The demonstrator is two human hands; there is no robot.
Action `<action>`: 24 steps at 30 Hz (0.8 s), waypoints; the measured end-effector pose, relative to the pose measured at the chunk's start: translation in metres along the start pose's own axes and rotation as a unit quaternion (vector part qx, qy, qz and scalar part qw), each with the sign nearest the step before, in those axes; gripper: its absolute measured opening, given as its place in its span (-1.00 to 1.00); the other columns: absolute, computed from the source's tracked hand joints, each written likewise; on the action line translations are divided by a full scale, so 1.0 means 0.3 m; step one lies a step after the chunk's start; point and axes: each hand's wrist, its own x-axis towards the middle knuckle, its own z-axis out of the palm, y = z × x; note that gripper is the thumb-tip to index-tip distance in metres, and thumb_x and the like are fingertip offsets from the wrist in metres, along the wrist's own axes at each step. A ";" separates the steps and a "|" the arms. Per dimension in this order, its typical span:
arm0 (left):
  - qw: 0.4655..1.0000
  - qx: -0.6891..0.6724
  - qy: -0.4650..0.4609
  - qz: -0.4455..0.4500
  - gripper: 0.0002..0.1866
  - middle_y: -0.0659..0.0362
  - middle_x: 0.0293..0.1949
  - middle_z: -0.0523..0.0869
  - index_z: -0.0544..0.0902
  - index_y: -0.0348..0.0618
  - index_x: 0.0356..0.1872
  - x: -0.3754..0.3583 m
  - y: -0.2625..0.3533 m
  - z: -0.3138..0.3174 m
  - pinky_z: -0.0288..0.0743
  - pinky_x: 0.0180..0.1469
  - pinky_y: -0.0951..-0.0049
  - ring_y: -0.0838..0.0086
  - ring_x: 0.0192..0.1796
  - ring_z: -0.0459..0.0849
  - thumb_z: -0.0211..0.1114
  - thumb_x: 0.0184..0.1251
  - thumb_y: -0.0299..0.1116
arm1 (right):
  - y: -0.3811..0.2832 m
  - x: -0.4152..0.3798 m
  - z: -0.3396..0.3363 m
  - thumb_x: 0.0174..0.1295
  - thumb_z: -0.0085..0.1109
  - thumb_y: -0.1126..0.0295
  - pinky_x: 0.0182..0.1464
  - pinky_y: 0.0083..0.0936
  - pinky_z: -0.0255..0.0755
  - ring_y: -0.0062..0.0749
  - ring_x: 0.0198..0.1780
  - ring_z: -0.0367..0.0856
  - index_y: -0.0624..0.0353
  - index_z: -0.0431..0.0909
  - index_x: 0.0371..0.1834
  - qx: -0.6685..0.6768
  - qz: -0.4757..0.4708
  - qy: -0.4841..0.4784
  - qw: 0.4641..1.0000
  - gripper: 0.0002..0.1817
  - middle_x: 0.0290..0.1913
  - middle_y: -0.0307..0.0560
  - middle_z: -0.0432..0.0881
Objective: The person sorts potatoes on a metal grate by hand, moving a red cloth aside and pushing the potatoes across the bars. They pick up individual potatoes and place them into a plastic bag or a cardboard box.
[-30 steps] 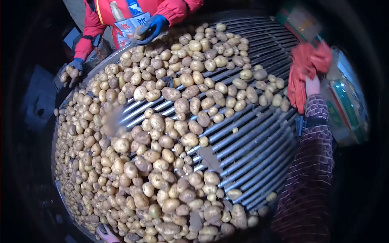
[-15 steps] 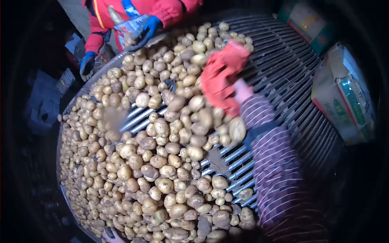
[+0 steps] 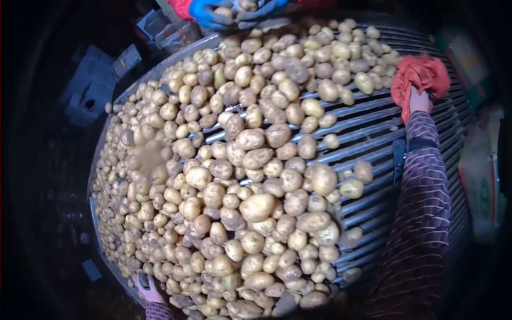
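A big heap of pale brown potatoes [image 3: 256, 208] covers a bed of metal rollers [image 3: 368, 133]. My right hand [image 3: 418, 80], in a bunched red glove with a striped sleeve behind it, rests on the bare rollers at the far right, just right of a few loose potatoes [image 3: 365, 82]. I see nothing in the glove. At the near bottom edge my bare left hand [image 3: 146, 288] curls over the table's rim [image 3: 106, 250], beside the heap. At the far end a co-worker's blue-gloved hands [image 3: 234, 10] hold potatoes.
A printed sack or carton [image 3: 480, 176] stands against the right side of the rollers. Dark crates [image 3: 90, 85] and a small box [image 3: 170, 32] sit on the floor at the far left. The ground left of the table is dark.
My right hand pulled back from the middle of the heap to the far right of the rollers. Potatoes rolled toward me. The co-worker's two hands came together over the far end.
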 end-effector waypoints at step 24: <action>0.995 -0.015 -0.036 0.095 -0.61 0.02 0.06 0.56 0.47 -0.34 0.06 0.020 0.048 0.036 0.39 0.21 0.32 0.32 0.10 0.53 0.32 0.26 -0.44 | -0.859 -0.755 -0.547 0.20 0.16 0.35 0.04 -0.40 0.44 -0.48 -0.09 0.56 0.27 0.59 -0.03 0.204 -0.212 -0.475 0.830 -0.68 -0.15 -0.07 0.69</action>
